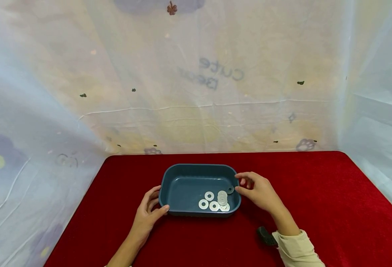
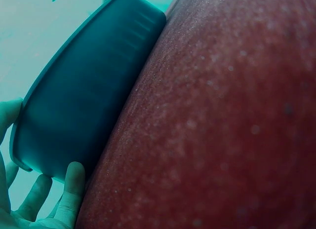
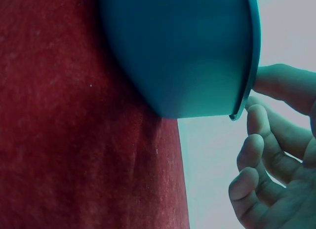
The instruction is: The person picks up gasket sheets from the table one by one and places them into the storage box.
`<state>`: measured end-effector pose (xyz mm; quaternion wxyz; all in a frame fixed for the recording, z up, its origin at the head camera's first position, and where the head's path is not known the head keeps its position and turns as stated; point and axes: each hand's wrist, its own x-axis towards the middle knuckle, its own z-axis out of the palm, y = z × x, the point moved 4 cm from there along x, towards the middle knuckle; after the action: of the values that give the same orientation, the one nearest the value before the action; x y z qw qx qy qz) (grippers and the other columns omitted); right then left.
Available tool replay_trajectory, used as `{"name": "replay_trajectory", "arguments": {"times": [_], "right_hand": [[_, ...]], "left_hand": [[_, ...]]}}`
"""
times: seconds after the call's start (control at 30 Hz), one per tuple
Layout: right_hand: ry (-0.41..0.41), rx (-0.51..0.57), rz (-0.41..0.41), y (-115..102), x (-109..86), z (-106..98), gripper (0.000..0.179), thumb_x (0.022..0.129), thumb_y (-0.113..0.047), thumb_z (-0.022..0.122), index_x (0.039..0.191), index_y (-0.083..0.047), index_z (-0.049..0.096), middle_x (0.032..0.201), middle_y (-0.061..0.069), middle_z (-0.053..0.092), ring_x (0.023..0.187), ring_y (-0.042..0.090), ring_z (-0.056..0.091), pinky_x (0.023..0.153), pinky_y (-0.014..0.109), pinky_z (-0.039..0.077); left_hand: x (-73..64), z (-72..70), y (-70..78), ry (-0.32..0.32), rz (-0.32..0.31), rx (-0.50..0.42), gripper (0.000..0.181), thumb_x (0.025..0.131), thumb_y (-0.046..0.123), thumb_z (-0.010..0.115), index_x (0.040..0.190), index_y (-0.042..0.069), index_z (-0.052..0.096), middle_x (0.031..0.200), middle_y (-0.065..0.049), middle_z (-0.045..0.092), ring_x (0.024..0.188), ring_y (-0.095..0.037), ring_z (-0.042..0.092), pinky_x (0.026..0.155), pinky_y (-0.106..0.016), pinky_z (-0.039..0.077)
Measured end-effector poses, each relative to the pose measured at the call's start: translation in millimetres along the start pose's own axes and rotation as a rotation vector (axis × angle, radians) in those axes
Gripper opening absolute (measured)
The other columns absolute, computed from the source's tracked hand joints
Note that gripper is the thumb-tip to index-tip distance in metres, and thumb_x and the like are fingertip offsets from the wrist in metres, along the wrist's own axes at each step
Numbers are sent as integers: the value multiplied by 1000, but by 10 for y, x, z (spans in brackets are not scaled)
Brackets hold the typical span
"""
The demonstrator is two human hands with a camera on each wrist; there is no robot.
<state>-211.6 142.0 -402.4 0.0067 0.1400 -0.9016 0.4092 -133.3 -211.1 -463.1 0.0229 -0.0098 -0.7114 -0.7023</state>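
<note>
A dark blue-grey plastic box [image 1: 186, 191] with rounded corners stands on red cloth. Inside it, toward the near right, lie several pale flat washers [image 1: 209, 195], some overlapping in a stack. My left hand [image 1: 145, 217] grips the box's left end, thumb at the near corner of the rim. In the left wrist view, fingertips [image 2: 75, 175] of that hand lie against the outer wall. At the right end, my right hand [image 1: 259, 189] holds the rim between thumb and index finger. Its other fingers [image 3: 249, 152] are loosely curled, off the box.
Red cloth [image 1: 319, 200] covers the table. A small black object [image 1: 266, 236] lies beside the right sleeve [image 1: 296, 248]. Pale printed sheeting [image 1: 189, 122] hangs behind the table and along both sides.
</note>
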Motion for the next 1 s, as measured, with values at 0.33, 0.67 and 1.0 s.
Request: {"name": "replay_trajectory", "arguments": {"times": [0.33,0.67,1.0], "right_hand": [[0,-3,10,11,2,-37,34,85,-19,79,117,-14,70,90,1,60,78,17,51,61,22,44],[32,-18,-11,31,2,-135,33,85,-19,79,116,-12,70,90,1,62,77,16,52,63,23,44],[39,-19,-13,57,-13,-232,33,87,-20,78,118,-12,69,92,1,62,79,15,53,64,23,43]], "left_hand": [[2,1,-7,11,-11,-2,67,92,8,70,149,21,38,143,-10,42,120,-17,55,78,-29,58],[3,0,-6,12,-19,-9,67,92,8,70,149,23,38,143,-8,42,119,-16,55,78,-30,58],[3,-4,-10,11,-10,4,66,93,7,69,149,19,37,143,-12,41,118,-16,55,78,-29,58]]}}
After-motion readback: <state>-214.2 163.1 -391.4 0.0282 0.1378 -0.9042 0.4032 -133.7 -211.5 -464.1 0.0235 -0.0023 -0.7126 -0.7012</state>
